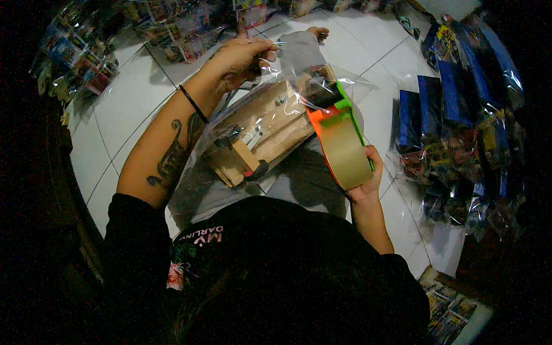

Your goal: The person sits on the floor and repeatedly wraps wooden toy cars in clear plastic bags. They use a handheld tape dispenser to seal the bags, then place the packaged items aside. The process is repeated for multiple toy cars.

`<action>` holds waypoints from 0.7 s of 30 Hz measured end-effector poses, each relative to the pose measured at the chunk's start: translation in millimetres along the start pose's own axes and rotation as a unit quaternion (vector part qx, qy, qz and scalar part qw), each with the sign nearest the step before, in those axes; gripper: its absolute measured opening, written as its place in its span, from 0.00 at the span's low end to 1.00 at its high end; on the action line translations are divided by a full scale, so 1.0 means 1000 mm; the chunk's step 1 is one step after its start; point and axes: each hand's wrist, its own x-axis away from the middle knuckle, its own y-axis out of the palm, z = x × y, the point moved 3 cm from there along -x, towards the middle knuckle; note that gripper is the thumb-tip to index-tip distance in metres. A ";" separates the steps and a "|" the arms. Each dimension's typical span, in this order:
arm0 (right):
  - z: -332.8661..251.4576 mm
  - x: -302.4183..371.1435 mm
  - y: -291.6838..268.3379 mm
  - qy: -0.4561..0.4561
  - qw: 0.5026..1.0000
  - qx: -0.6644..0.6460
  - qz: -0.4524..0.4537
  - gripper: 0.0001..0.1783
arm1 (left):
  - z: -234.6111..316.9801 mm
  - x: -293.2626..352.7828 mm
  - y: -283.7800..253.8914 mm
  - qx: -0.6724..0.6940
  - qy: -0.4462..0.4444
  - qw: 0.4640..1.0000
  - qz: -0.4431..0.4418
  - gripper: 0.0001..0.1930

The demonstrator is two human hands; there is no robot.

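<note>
A pale wooden frame-like piece with dark fittings point(290, 129) lies slantwise over the person's legs, inside a loose clear plastic bag point(237, 114); the legs apparently serve as a rest, leaving both hands free. Beyond the wooden piece's far left end, the left hand point(244, 54) curls its fingers together, seeming to pinch a thin clear film point(280, 43), probably to keep it taut; whether that is bag edge or tape I cannot tell. Against the wooden piece's right end, the right hand point(367, 191) wraps its fingers round an orange-and-green tape dispenser with a wide tan roll point(345, 152), presumably for a steady grip; some fingers are hidden. Well right of the wooden piece stand blue-topped clear packages point(454, 98).
</note>
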 end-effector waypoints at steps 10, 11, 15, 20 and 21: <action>0.016 0.018 0.017 -0.093 0.994 0.040 0.044 0.25 | 0.003 0.144 0.072 -0.293 0.567 0.757 0.138 0.25; 0.014 0.018 0.023 -0.106 0.993 0.044 -0.013 0.25 | 0.000 0.144 0.072 -0.275 0.509 0.802 0.151 0.26; -0.010 0.023 0.045 -0.229 0.931 0.276 -0.073 0.28 | -0.001 0.085 0.036 0.049 0.182 0.982 -0.005 0.33; -0.042 0.055 0.095 -0.506 0.404 0.727 -0.226 0.26 | -0.007 0.075 0.036 0.244 -0.159 0.837 -0.463 0.31; -0.045 0.059 0.100 -0.473 0.359 0.766 -0.248 0.27 | -0.012 0.076 0.037 0.197 -0.128 0.874 -0.425 0.30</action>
